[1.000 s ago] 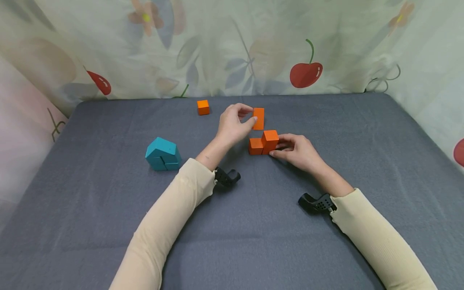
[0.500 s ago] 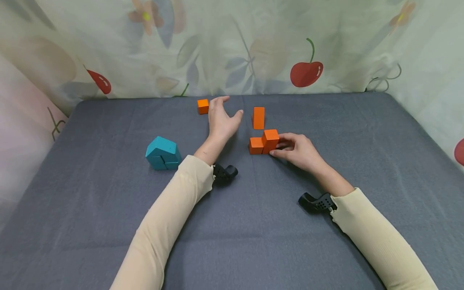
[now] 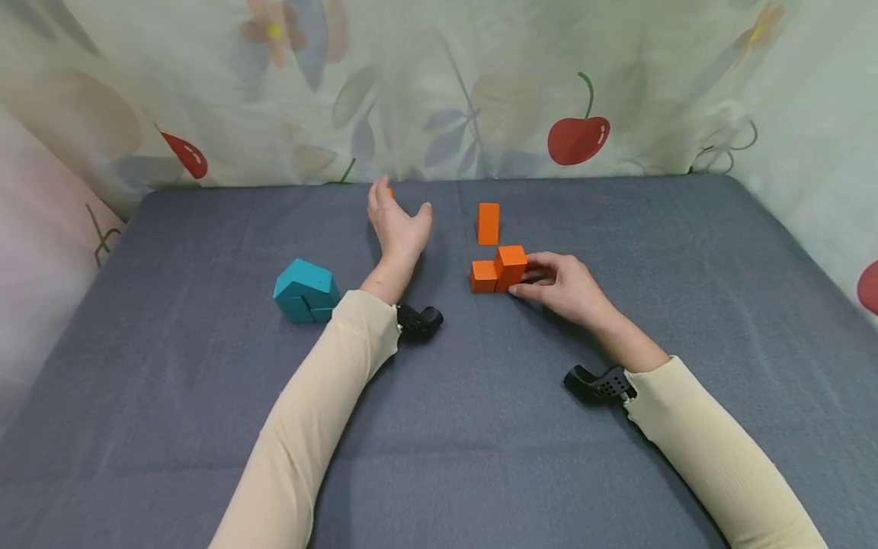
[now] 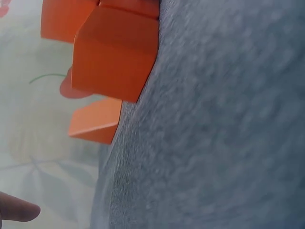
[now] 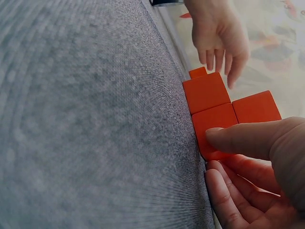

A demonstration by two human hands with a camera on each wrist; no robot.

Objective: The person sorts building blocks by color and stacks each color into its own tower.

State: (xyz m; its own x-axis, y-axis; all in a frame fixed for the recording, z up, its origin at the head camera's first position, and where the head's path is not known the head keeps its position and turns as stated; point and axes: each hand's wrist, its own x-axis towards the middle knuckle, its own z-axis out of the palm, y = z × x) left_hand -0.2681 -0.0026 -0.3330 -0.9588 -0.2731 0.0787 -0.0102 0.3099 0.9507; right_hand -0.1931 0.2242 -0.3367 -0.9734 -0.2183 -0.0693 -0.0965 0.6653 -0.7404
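Observation:
In the head view my left hand (image 3: 398,226) is at the back of the table with thumb and fingers spread. It hides most of a small orange cube (image 3: 391,194), and I cannot tell whether it touches it. My right hand (image 3: 564,288) pinches the bottom right block of a small orange stack; the right wrist view shows the thumb (image 5: 221,138) on that block's face. This stack has an orange cube (image 3: 483,276) on the left and a taller orange part (image 3: 511,267) beside it, touching. Behind the stack stands an orange rectangular block (image 3: 488,223), apart from it.
Several teal blocks fit together into a house-like shape (image 3: 306,291) left of my left forearm. Grey cloth (image 3: 480,457) covers the table. A printed curtain (image 3: 425,84) hangs along the back edge.
My left hand has left the orange rectangular block and moved left, over to the small orange cube, with its fingers spreading. The right hand and the stack have stayed put.

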